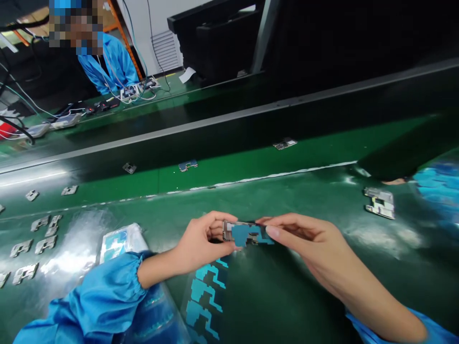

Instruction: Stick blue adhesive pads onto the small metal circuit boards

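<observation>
A small circuit board (227, 231) is held up over the green bench, a cut-out blue film (241, 234) covering much of its near face. My left hand (201, 236) grips the board's left end between thumb and fingers. At the other end, my right hand (308, 236) pinches with its thumb on the film's right tip; its fingertips behind are partly hidden. Below the board lies a strip of blue film cut-outs (201, 289), its top partly covered by my left hand.
Clear plastic packs of blue film (116, 243) lie under my left forearm. Several circuit boards (25, 273) rest at the left, another board (380, 203) at the right. Farther boards (188, 165) sit on the green strip beyond the bench edge. Across, a person in blue (118, 57) sits near cables.
</observation>
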